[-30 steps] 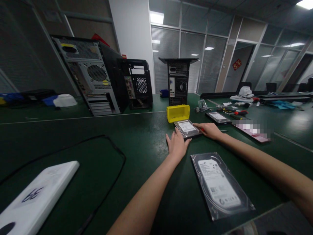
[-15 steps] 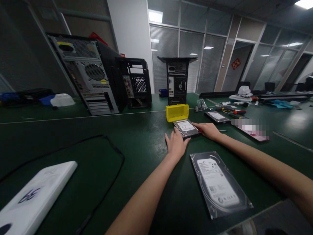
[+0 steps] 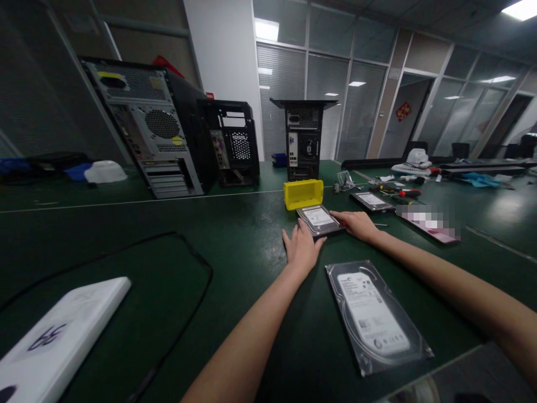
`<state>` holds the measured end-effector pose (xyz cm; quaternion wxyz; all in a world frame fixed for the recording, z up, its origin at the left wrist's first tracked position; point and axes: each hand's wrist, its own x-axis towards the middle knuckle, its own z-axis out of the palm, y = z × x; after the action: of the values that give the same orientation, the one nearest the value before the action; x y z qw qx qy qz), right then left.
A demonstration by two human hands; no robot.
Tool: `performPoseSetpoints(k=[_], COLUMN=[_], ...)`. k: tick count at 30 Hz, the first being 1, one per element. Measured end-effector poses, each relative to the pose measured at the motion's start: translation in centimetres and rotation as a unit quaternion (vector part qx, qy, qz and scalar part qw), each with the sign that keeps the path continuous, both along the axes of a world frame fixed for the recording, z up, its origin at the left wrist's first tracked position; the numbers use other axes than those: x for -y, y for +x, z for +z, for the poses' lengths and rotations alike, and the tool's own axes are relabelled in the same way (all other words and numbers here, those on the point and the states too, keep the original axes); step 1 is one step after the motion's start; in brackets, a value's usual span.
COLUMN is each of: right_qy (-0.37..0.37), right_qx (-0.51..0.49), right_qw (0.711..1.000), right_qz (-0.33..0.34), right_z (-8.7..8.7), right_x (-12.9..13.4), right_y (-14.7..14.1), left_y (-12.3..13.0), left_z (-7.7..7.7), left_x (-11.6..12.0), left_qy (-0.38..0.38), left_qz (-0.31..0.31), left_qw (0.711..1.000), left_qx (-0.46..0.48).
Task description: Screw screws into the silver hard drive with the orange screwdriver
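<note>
A hard drive (image 3: 318, 217) with a white label lies on the green table, its far edge by an open yellow box (image 3: 304, 194). My left hand (image 3: 301, 246) rests at the drive's near left edge, fingers spread and touching it. At the drive's right side, my right hand (image 3: 356, 224) is closed round the red handle of what looks like a screwdriver; a thin shaft shows to the right of the hand. Nearer me lies a larger-looking hard drive (image 3: 372, 313), label up. Another drive (image 3: 372, 201) sits beyond my right hand.
Computer cases (image 3: 161, 126) stand at the back left, and a smaller tower (image 3: 304, 137) stands behind the yellow box. A black cable (image 3: 205, 263) and a white device (image 3: 62, 336) lie left. Tools (image 3: 409, 193) and a pink item (image 3: 440, 230) are at the right.
</note>
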<state>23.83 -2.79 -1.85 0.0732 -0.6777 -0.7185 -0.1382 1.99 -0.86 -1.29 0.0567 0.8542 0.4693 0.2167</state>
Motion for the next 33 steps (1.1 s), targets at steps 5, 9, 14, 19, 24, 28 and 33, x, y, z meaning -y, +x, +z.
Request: performPoseSetpoints(k=[5, 9, 14, 19, 24, 28, 33], right_qy=[0.006, 0.026, 0.035, 0.039, 0.031, 0.035, 0.036], right_qx=[0.001, -0.013, -0.026, -0.037, -0.018, -0.021, -0.027], right_qw=[1.000, 1.000, 0.999, 0.998, 0.999, 0.999, 0.999], right_qz=[-0.006, 0.007, 0.026, 0.030, 0.016, 0.025, 0.025], right_z=[-0.15, -0.40, -0.69, -0.76, -0.53, -0.40, -0.50], right_x=[0.05, 0.04, -0.10, -0.17, 0.01, 0.09, -0.06], right_y=[0.04, 0.14, 0.45, 0.48, 0.18, 0.17, 0.27], left_y=[0.02, 0.01, -0.02, -0.05, 0.00, 0.01, 0.05], left_z=[0.02, 0.02, -0.04, 0.04, 0.11, 0.14, 0.06], left_x=[0.01, 0.03, 0.09, 0.10, 0.12, 0.13, -0.03], left_qy=[-0.003, -0.003, 0.001, -0.005, -0.005, -0.004, -0.005], left_qz=[-0.001, -0.003, -0.001, 0.000, -0.001, -0.001, 0.000], left_qw=[1.000, 1.000, 1.000, 1.000, 1.000, 1.000, 1.000], left_qx=[0.002, 0.004, 0.007, 0.007, 0.006, 0.004, -0.001])
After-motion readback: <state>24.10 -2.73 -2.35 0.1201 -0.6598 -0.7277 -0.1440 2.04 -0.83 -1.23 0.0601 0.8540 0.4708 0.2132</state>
